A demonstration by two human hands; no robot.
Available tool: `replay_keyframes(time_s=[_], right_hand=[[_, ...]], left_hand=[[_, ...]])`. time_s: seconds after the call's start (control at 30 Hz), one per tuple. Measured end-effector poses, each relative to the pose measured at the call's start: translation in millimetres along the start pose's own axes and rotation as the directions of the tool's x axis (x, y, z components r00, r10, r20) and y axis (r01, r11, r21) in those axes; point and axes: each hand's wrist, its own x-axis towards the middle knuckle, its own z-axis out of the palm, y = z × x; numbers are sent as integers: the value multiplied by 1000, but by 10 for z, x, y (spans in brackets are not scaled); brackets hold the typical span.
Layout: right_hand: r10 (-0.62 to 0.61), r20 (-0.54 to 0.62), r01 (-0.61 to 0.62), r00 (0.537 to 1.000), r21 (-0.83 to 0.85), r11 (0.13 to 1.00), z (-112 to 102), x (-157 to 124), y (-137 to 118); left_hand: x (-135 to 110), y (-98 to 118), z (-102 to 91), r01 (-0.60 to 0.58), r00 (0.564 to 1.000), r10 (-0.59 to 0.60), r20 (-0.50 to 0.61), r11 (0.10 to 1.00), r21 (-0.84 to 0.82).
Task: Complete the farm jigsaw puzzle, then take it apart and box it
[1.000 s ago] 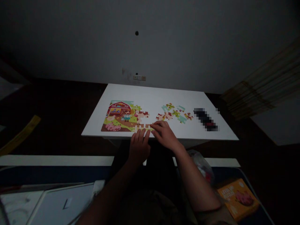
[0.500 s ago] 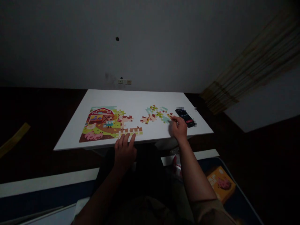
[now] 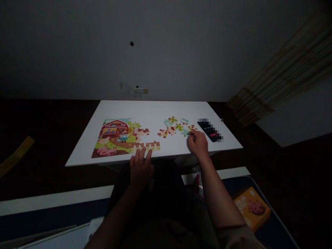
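Note:
A partly joined farm jigsaw puzzle (image 3: pixel 114 138) lies on the left of the white table, showing a red barn, pigs and a cow. My left hand (image 3: pixel 141 167) rests at the table's near edge, fingers stretched out and apart, their tips at the fence strip (image 3: pixel 147 146) along the puzzle's lower right. Loose puzzle pieces (image 3: pixel 171 130) are scattered right of the puzzle. My right hand (image 3: pixel 198 142) is curled over the right side of that scatter, thumb and finger pinched at the edge of a light-blue puzzle piece (image 3: pixel 185 132). Its fingertips are partly hidden.
A dark phone (image 3: pixel 209 130) with a lit screen lies just right of my right hand. The white table (image 3: pixel 155 109) stands near a grey wall with a socket (image 3: pixel 140 91). An orange box (image 3: pixel 252 207) sits on a dark blue surface at lower right.
The view has shifted slightly, so the table appears further right. My right hand has moved a little left over the table, towards the light-blue piece. My left hand stays in place.

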Motion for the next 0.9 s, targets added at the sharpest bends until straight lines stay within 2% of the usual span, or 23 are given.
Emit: replay_keyframes(time_s=[0.1, 0.17, 0.23, 0.33, 0.47, 0.6, 0.77, 0.83, 0.9], right_hand=[[-127, 51, 127, 991, 2, 992, 24, 42, -239], [-237, 139, 234, 962, 34, 972, 57, 103, -475], [-293, 232, 293, 928, 32, 955, 106, 187, -708], [-269, 359, 303, 894, -42, 952, 214, 327, -933], [-249, 464, 297, 850, -32, 954, 390, 476, -956], [-267, 498, 285, 825, 41, 958, 514, 531, -890], [-309, 497, 275, 811, 142, 951, 503, 501, -971], [-324, 471, 242, 820, 228, 943, 472, 492, -1067], [-305, 423, 178, 853, 314, 933, 449, 491, -1190]], left_hand=[[-9, -7, -5, 1, 1000, -1, 29, 1000, -14], [-12, -12, -8, -5, 1000, 5, 29, 1000, -19], [-14, -19, -15, -5, 1000, 6, 29, 1000, -18], [-14, -31, -44, -3, 998, 4, 57, 1000, -28], [-7, -43, -110, -8, 995, 15, 103, 998, -64], [-4, -46, -160, 7, 991, 6, 136, 996, -94], [-14, -51, -173, 12, 991, 4, 136, 993, -115], [-14, -55, -183, 10, 989, 8, 147, 993, -119], [-12, -61, -197, 8, 987, 11, 160, 993, -122]])
